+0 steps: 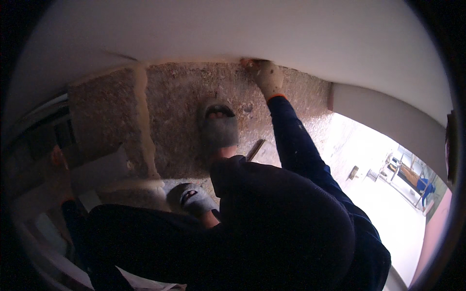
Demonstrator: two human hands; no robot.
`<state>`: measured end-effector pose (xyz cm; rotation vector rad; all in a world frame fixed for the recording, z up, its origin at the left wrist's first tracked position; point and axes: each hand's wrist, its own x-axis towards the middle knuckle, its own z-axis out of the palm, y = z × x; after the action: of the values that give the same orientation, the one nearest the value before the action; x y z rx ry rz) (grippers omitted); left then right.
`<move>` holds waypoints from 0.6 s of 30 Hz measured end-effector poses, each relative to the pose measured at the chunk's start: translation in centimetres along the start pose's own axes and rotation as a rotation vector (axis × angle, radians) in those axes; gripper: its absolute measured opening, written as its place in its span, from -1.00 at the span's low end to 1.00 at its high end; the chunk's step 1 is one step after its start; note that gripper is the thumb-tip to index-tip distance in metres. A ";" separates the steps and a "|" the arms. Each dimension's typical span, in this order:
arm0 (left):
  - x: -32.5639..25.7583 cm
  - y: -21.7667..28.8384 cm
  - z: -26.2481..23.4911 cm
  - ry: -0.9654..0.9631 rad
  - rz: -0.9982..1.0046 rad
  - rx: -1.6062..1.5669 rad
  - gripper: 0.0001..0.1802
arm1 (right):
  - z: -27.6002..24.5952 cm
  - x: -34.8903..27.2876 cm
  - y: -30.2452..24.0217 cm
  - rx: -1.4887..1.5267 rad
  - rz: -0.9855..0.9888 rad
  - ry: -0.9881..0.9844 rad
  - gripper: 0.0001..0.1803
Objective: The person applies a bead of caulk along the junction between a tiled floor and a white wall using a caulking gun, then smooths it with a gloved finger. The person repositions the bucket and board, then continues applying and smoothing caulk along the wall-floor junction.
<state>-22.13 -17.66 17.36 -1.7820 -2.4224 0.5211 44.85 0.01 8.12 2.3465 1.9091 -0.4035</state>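
Head view, right hand (268,77) beside pale wall (233,34), left hand (59,169) shadowed, either grip's opening unclear

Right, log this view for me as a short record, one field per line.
Right hand: in a pale glove with an orange cuff, at the foot of the white wall; grip hidden
Left hand: far left, in shadow; cannot tell whether it holds anything
Floor: rough brown surface, with a pale strip running to the wall
Footwear: grey open-toed slippers, toes showing
Clothing: dark sleeve on the right arm
Lighting: dim around the hands, very bright floor at right
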 end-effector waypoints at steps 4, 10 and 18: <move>-0.3 -0.1 -1.3 -0.064 0.109 0.079 -0.50 | -0.3 0.7 3.4 0.141 -0.009 0.090 -0.39; -0.3 -0.4 -0.5 -0.035 0.080 0.044 -0.57 | 4.0 1.2 4.1 -0.083 -0.045 -0.002 -0.47; -3.0 0.1 -1.7 0.187 0.322 0.198 -0.61 | 1.7 -0.7 3.2 0.165 -0.203 0.003 -0.62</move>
<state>-20.68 -20.04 19.35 -2.0380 -1.9027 0.5683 47.54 -1.70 6.37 2.2541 2.2032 -0.5957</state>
